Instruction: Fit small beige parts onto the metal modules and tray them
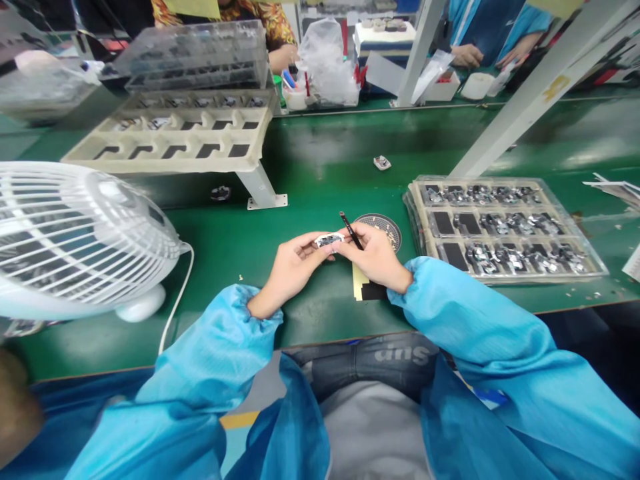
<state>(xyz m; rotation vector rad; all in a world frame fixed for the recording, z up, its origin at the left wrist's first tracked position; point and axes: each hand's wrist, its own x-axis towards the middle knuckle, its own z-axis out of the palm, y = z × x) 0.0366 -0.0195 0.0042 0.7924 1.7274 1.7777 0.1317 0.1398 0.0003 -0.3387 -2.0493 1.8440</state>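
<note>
Two-handed hold on a small component: your left hand [295, 263] pinches the small part [329, 240] at its left end, while the thumb and fingers of your right hand [377, 257] narrow on its right end. The black pen-like tool [351, 231] is also lodged in your right hand, its free end pointing forward and leftward. The part sits between your fingertips, apparently above the green table [310, 307], to the left of the round dark dish [399, 233]. For sound handling, you should let the left hand steady the part, press lightly with the right thumb, and keep the tool's end clear of the inner surface; a slack pinch could let so small a piece slip. The part shows a whitish rim about a grey, dark-flecked, seemingly metallic interior; its outline appears elongated, and its finer features are too small to tell.
</note>
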